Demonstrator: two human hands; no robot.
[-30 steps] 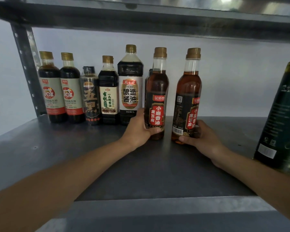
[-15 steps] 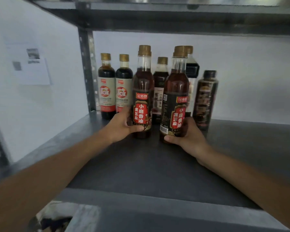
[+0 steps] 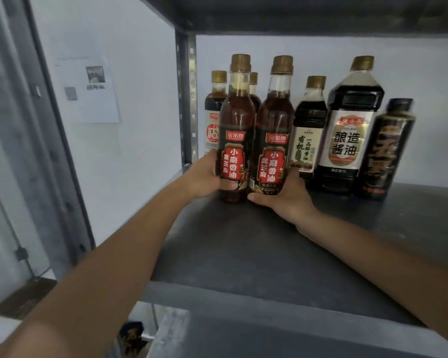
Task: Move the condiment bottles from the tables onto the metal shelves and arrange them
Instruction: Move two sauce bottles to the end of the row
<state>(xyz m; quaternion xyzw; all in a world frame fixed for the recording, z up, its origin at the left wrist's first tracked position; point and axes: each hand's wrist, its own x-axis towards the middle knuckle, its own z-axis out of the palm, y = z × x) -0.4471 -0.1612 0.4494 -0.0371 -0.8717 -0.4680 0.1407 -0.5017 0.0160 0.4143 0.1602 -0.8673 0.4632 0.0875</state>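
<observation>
Left hand (image 3: pixel 204 178) and right hand (image 3: pixel 286 196) each grip a sesame oil bottle (image 3: pixel 234 140) low down; probably heavy, slick glass, so hold the base.

Both bare arms are stretched forward, forearms angling in toward each other. Left hand (image 3: pixel 204 178) is wrapped round the low part of the left bottle (image 3: pixel 234 120), thumb across the front. Right hand (image 3: pixel 289 200) grips the right bottle (image 3: pixel 274 120) the same way. The hands sit just beside each other.
</observation>
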